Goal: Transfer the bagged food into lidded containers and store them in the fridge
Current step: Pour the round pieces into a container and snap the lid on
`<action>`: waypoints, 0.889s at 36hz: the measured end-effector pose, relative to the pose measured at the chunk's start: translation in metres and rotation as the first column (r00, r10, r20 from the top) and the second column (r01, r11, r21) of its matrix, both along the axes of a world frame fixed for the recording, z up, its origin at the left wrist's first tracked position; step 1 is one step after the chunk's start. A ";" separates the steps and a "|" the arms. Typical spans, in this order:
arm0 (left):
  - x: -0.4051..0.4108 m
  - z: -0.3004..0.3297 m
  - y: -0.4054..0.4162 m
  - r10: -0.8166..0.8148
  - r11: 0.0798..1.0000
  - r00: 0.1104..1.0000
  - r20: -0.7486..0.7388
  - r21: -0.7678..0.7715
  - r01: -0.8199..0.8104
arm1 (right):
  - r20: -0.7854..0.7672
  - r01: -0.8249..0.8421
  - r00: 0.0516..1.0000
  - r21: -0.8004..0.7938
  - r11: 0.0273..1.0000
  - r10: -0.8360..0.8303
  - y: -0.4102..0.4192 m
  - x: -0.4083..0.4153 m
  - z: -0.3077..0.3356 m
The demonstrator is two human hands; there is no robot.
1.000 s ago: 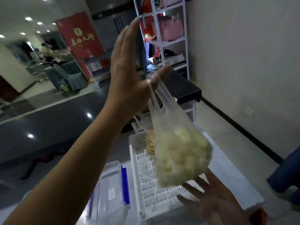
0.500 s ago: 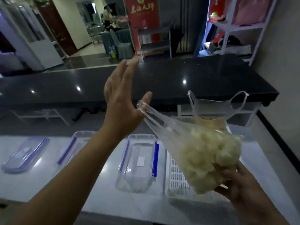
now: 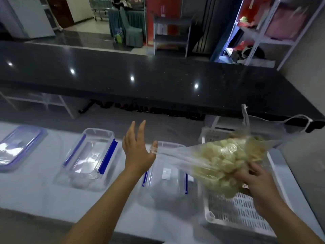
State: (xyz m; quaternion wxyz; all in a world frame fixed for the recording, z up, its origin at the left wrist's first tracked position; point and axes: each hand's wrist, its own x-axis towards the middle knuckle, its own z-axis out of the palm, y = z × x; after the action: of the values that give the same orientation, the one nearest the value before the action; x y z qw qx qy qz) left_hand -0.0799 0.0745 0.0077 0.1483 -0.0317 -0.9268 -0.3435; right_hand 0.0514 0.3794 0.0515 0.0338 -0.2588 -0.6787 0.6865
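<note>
A clear plastic bag of pale food pieces [image 3: 218, 159] lies stretched sideways above the white table. My left hand [image 3: 137, 152] has straight fingers, and its thumb is hooked in the bag's handle end. From below, my right hand [image 3: 255, 180] grips the bulging bottom of the bag. An open clear container with blue clips [image 3: 165, 180] stands right under the bag's mouth end. A second such container [image 3: 89, 159] sits to its left. Behind the held bag a second bag [image 3: 253, 136] stands in the basket, its handles sticking up.
A white slotted basket [image 3: 237, 215] sits at the table's right end under my right hand. A blue-rimmed lid [image 3: 19, 147] lies at the far left. A long black counter [image 3: 158, 81] runs behind the table, with shelving [image 3: 263, 36] at the back right.
The bag went from hanging upright at my raised left hand to lying sideways low over the containers. My right hand took hold of its bottom. The view tipped down.
</note>
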 end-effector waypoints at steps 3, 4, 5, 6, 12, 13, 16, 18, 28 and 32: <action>-0.008 -0.021 -0.003 -0.017 0.996 0.997 0.072 0.086 0.010 | -0.008 0.038 0.999 0.056 0.998 -0.038 -0.009 -0.006 -0.001; -0.011 -0.028 -0.005 -0.023 0.997 0.995 0.094 0.081 0.016 | -0.017 0.047 0.999 0.082 0.996 -0.046 -0.012 -0.008 -0.001; -0.014 -0.035 -0.008 -0.031 0.998 0.991 0.127 0.050 0.025 | -0.025 0.050 0.999 0.114 0.992 -0.048 -0.015 -0.009 -0.001; -0.017 -0.043 -0.010 -0.038 0.999 0.983 0.177 0.001 0.038 | -0.031 0.049 0.998 0.148 0.988 -0.045 -0.019 -0.011 -0.001; -0.034 -0.073 -0.017 -0.036 0.993 0.851 0.524 -0.077 0.089 | -0.099 0.037 0.995 0.277 0.960 -0.010 -0.044 -0.026 0.005; -0.038 -0.074 -0.017 -0.027 0.991 0.831 0.556 -0.093 0.095 | -0.109 0.038 0.994 0.286 0.958 -0.007 -0.047 -0.029 0.006; -0.046 -0.077 -0.018 0.017 0.983 0.773 0.634 -0.154 0.104 | -0.131 0.050 0.991 0.308 0.950 -0.010 -0.054 -0.034 0.007; -0.047 -0.081 -0.017 0.046 0.976 0.748 0.662 -0.189 0.107 | -0.157 0.060 0.987 0.321 0.945 -0.010 -0.058 -0.037 0.007; -0.050 -0.101 -0.013 0.062 0.966 0.759 0.648 -0.230 0.117 | -0.175 0.052 0.984 0.398 0.916 0.021 -0.061 -0.044 0.010; -0.049 -0.099 -0.013 0.053 0.965 0.753 0.656 -0.229 0.131 | -0.200 0.057 0.979 0.448 0.892 0.038 -0.059 -0.042 0.002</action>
State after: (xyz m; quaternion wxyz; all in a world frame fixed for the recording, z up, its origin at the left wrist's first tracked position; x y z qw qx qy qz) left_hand -0.1287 0.0613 -0.0909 -0.1993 0.0523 -0.9555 -0.2109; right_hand 0.0095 0.3208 0.0536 0.1655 -0.1756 -0.8112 0.5328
